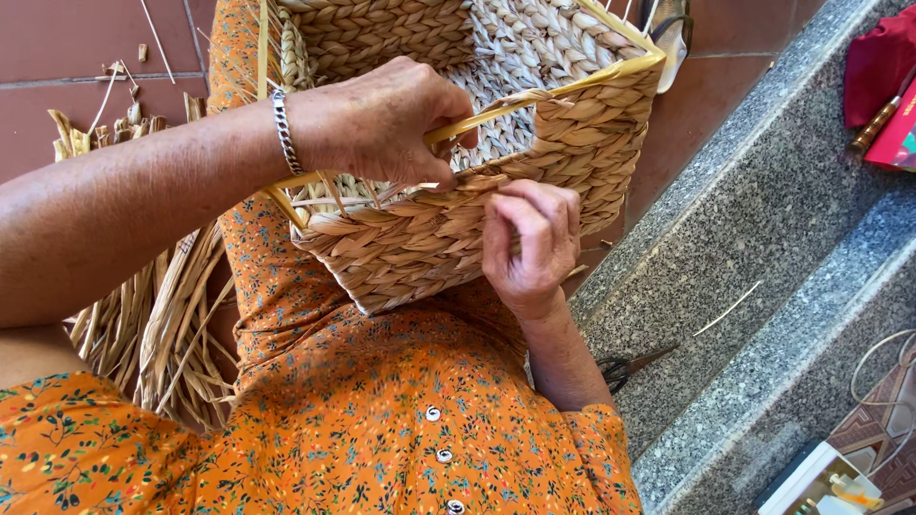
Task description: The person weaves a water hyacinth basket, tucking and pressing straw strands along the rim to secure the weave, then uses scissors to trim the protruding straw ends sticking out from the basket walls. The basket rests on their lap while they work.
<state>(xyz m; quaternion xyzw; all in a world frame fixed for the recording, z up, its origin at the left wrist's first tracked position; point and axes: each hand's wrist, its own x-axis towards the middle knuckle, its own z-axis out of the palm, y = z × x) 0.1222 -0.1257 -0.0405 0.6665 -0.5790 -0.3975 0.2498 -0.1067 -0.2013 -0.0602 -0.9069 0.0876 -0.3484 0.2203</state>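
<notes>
A bundle of dry flat straw-coloured reed strips (157, 324) was seen lying below and outside the left forearm, on a floor of reddish-brown tiles (67, 48) strewn with loose bits of straw. Beyond the right hand, a grey speckled granite step (763, 210) was noted, with a thin pale straw (730, 307) lying on it. A pair of dark-handled scissors (625, 367) was seen beside the right forearm, partly hidden by it. A red cloth bundle (878, 57) was noted far off past the right hand, at the top of the step.

The rectangular woven basket of tan braided fibre with a yellow frame (477, 124) was held on the lap, between both hands, over an orange flowered dress (382, 410).

The left hand (382, 119) was seen reaching across from the left, a silver chain bracelet (282, 129) on its wrist; its fingers were clenched over the yellow rim bar at the near edge of the basket. The right hand (530, 238) was raised just below that rim, against the near outer wall, fingers curled, tips pinched at a fibre strand of the weave (482, 176).
</notes>
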